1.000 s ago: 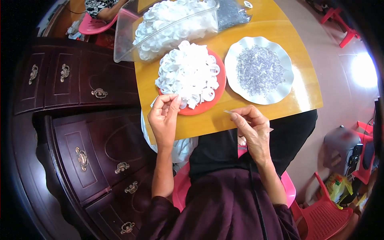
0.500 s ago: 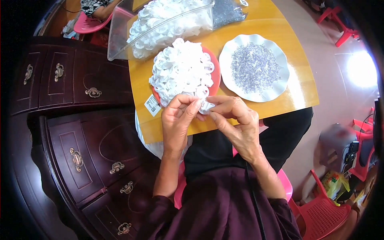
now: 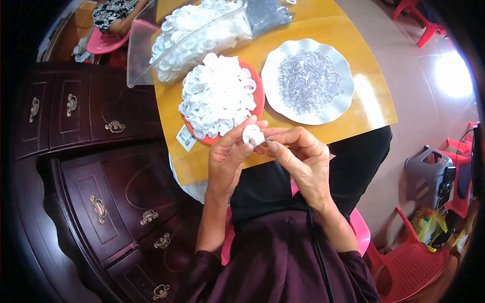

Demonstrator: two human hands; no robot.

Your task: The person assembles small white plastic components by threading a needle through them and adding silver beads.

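My left hand (image 3: pixel 226 159) pinches a small white plastic piece with a rounded, ring-like end (image 3: pixel 252 135) between thumb and fingers. Close against its right side, the thumb and forefinger of my right hand (image 3: pixel 308 159) are pressed together on a tiny thin part (image 3: pixel 267 142), too small to name for sure. Just beyond my hands, a heap of similar white plastic pieces (image 3: pixel 216 93) fills a red plate (image 3: pixel 259 103). To the right, many small clear plastic slivers (image 3: pixel 309 81) lie in a white scalloped plate (image 3: pixel 345 98).
A clear plastic bin (image 3: pixel 136 65) of more white pieces and a bag of clear parts (image 3: pixel 270 15) stand at the table's far side. A printed label (image 3: pixel 186 137) lies by the red plate. Dark drawers (image 3: pixel 101 171) flank the left. Another person's arm (image 3: pixel 129 20) shows far left.
The white piece has turned and shows more of its rounded face. My fingertips have drawn slightly apart around it. The whole view has shifted a little.
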